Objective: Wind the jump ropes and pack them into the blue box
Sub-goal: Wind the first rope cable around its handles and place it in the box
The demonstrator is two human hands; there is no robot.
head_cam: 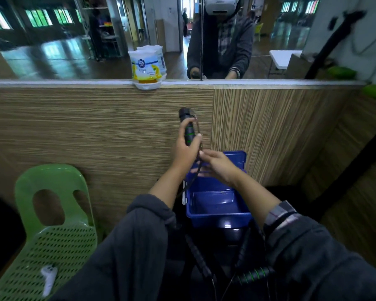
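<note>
Black with green rings, the rope handle (187, 129) stands upright in the left hand (186, 152), whose fingers curl round its lower half, held above the far end of the blue box (217, 210). The right hand (217, 165), just beside it, seems to pinch the thin cord (197, 164) near the handle's base; motion blur hides the exact finger contact. The box sits open below on a dark seat, its near compartment holding nothing visible. A second handle (255, 275) with more cord lies nearer the body, not yet packed. To wind well, the left hand should probably keep the handle steady while the right lays even, snug turns, guarding against loops slipping off. A green chair (52, 213) stands to the left.
</note>
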